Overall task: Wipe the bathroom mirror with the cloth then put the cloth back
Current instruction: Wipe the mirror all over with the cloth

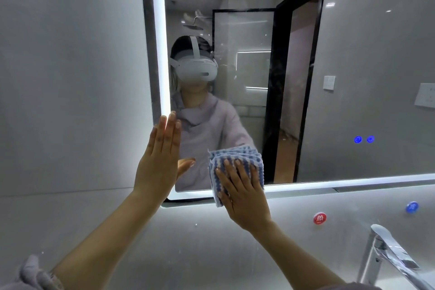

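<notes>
chrome first, nearest to us, the faucet (388,252) gleaming at the lower right with a red hot sticker (319,218) and a blue cold sticker (412,207) on the wall behind it, and both bare forearms reaching up past them. right hand (244,195) is on the job: fingers spread moderately wide and laid flat over the folded blue-and-white cloth (235,160), pressing it onto the mirror (353,54) at the bottom edge, its lower corner hanging over the lit frame. left hand (160,160) is flat too, fingers straight and close together, thumb angled off, palm set at the mirror's lower left corner right by the glowing strip (looks like bracing, though whether it truly touches the glass i can't tell). it holds nothing. so we're in the wiping step, cloth low on the glass, and by my read plenty of mirror above and to the right is left to cover, faint smears showing up there. next move calls for steady flat pressure while sliding the cloth across, keeping the folds from bunching. further off in the reflection, two blue touch buttons (364,139) and a dark door frame (306,77).
</notes>
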A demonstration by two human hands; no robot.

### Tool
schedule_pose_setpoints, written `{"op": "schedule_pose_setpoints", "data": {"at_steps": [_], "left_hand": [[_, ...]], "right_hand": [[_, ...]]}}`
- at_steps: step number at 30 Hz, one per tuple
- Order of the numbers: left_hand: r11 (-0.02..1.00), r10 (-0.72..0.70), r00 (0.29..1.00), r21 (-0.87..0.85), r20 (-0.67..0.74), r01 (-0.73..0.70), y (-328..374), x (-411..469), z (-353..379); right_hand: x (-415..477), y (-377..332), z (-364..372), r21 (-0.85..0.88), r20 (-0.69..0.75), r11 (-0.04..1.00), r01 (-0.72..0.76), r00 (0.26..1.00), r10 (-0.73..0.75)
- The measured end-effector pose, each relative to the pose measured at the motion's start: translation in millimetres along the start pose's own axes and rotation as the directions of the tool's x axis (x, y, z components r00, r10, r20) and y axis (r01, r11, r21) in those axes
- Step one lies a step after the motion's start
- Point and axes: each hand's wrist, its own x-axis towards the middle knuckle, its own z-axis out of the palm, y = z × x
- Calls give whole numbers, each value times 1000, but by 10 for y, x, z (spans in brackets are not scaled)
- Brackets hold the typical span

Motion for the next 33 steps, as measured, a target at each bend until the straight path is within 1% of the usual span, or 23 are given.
{"op": "schedule_pose_setpoints", "data": {"at_steps": [5, 10, 16, 19, 21, 23, 25, 29, 33], "left_hand": [[999, 1, 1000, 38, 20, -2, -5, 0, 10], [1000, 5, 1000, 0, 18, -5, 4, -8, -7], [998, -2, 1000, -63, 11, 3, 25, -17, -45], [997, -4, 1000, -83, 11, 5, 32, -15, -67], [996, 1, 1000, -94, 16, 1, 32, -17, -65], [995, -1, 1000, -100, 22, 3, 29, -18, -59], [995, -5, 1000, -101, 18, 7, 30, -20, -58], [992, -6, 1000, -123, 12, 7, 36, -21, -54], [991, -5, 1000, -137, 16, 7, 37, -23, -47]], "right_hand": [[-39, 5, -1, 38, -6, 999, -12, 1000, 12], [23, 160, -107, 59, -40, 998, 21, 999, -18], [457, 642, -407, -6, -48, 997, -82, 995, 82], [787, 942, -608, -45, -93, 983, -180, 980, 175], [990, 1117, -729, -42, -126, 971, -234, 966, 227], [1146, 1244, -825, -3, -149, 961, -276, 951, 272], [1229, 1323, -863, 22, -172, 955, -294, 940, 294], [1237, 1322, -829, 8, -225, 955, -296, 930, 290], [1153, 1300, -808, 37, -217, 950, -309, 926, 309]]}}
